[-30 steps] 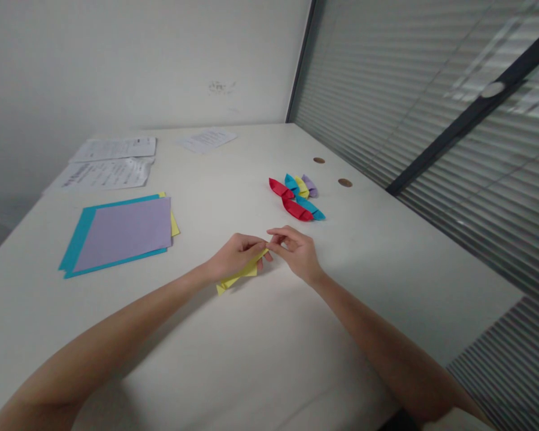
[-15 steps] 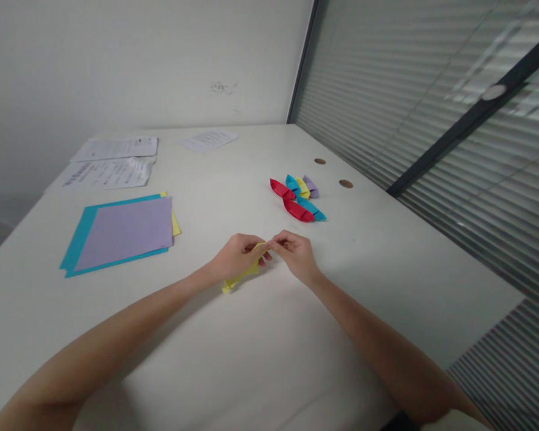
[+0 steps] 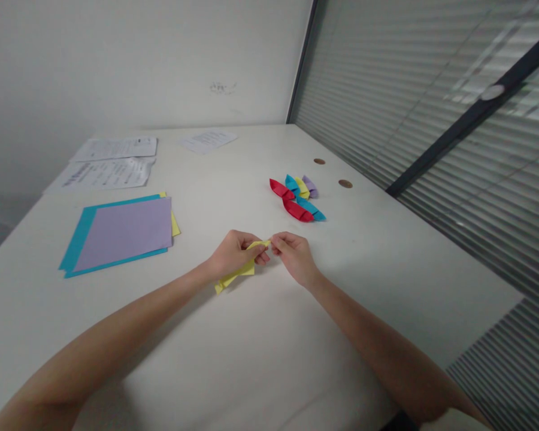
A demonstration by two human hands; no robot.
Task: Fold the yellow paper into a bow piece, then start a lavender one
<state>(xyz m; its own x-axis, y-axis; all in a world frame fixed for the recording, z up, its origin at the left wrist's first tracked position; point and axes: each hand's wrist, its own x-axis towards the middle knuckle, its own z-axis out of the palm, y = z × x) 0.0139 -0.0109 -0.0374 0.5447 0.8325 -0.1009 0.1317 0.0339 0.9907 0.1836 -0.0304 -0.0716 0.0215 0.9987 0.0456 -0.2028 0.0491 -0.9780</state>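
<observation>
One white bench (image 3: 251,335) bears a stack of unfolded coloured sheets (image 3: 126,233). Near its front, the left hand (image 3: 233,254) pinches a part-folded yellow paper (image 3: 239,275); the right hand (image 3: 295,254), fingers drawn together, seems to nip its tip. Beyond lie six boat-shaped folded papers (image 3: 299,209), which I judge finished.

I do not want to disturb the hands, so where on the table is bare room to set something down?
The white table is bare between the coloured sheets and the folded pieces, and right of the right hand, toward the blinds. It is crowded around the left hand and yellow paper, and among the folded pieces.
</observation>
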